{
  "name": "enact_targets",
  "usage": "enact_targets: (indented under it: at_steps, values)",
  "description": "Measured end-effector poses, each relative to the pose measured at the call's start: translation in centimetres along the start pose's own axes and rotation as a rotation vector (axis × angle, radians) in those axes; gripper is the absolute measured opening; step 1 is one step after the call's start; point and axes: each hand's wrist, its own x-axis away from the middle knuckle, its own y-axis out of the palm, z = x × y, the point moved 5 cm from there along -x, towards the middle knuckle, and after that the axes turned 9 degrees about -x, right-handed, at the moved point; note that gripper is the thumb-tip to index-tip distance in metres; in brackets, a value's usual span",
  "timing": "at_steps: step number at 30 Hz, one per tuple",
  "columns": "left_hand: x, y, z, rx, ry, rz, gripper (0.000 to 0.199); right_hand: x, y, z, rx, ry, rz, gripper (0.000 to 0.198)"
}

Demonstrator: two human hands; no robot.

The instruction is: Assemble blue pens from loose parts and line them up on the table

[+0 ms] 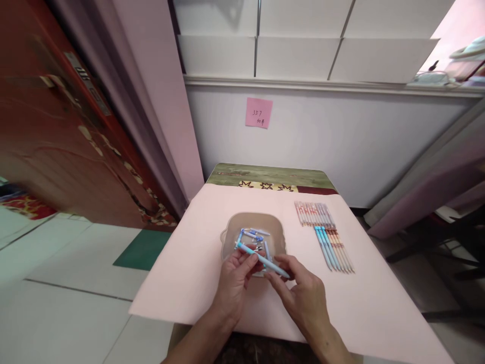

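My left hand [239,270] pinches a light blue pen [270,264] between thumb and fingers. The pen slants down to the right, its brighter blue end at the upper left. My right hand [301,285] has its thumb and forefinger around the pen's lower end; their exact contact is hard to make out. Both hands are over the near side of a translucent plastic box [231,227]. Inside the box lie several loose blue and white pens [252,235], partly hidden by my left hand and the held pen.
On the table [182,273], right of the box, lies a row of clear pens with reddish and greyish markings [313,213]. Below it is a row of light blue pens [325,247] beside beige ones [341,250]. A pink note [258,112] sticks to the wall behind.
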Motion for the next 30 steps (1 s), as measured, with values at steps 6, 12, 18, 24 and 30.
enact_targets:
  at_steps: [6,12,18,24,30]
  values:
    - [-0.1,-0.1,-0.1,-0.017,0.029,-0.012,0.033,0.1,0.5,0.2,0.047,0.015,-0.043,0.032]
    - [-0.3,-0.3,-0.3,-0.061,0.054,-0.004,0.034,0.3,0.8,0.6,0.024,0.026,-0.056,0.023]
    - [-0.3,-0.3,-0.2,-0.093,0.095,-0.017,0.030,0.6,1.2,0.6,-0.002,0.054,-0.077,0.021]
    - [-0.6,-0.5,0.0,-0.130,0.084,-0.003,0.035,0.9,1.2,1.2,-0.062,0.100,-0.103,0.022]
    - [-1.2,-2.1,1.8,-0.171,0.115,0.101,0.026,1.6,0.8,1.7,-0.099,0.103,-0.159,0.022]
